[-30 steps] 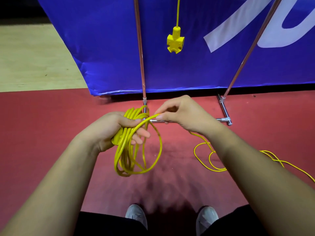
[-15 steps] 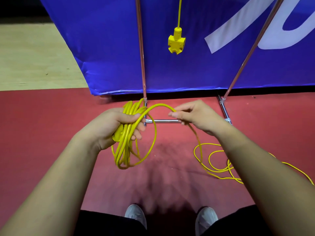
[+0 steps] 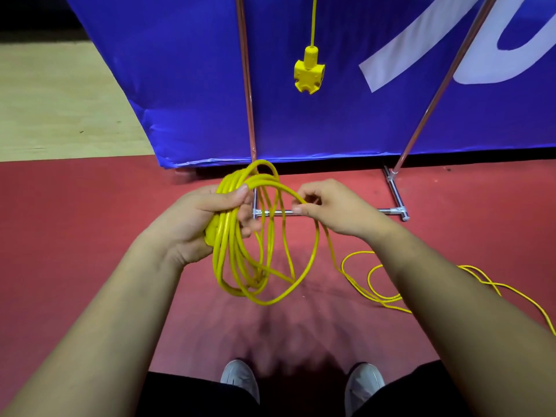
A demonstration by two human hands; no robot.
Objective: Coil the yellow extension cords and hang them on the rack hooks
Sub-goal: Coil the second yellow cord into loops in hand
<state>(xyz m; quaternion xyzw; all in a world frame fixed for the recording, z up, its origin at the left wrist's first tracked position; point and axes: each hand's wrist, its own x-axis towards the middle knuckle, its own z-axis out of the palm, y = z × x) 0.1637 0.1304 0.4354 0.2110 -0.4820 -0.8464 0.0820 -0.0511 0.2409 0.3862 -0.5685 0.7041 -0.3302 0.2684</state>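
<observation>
My left hand (image 3: 207, 221) grips a bundle of several loops of yellow extension cord (image 3: 237, 260) that hang down below the fist. My right hand (image 3: 334, 209) pinches the same cord just right of the bundle, where a fresh loop arcs over toward the left hand. From my right hand the loose cord (image 3: 379, 284) runs down to the red floor and trails off to the right in slack curls. A second yellow cord hangs from above, ending in a yellow multi-outlet socket (image 3: 310, 72) between the rack's poles. The rack hooks are out of view.
The metal rack stands ahead: left pole (image 3: 245, 85), slanted right pole (image 3: 436, 94), base bar (image 3: 391, 210) on the red floor. A blue banner (image 3: 180, 85) hangs behind it. Pale wooden floor lies at the far left. My shoes (image 3: 239, 377) are at the bottom.
My right hand drew out along the cord to the right, then came back toward the left hand with a new loop. The bundle has more turns and the slack on the floor has shifted.
</observation>
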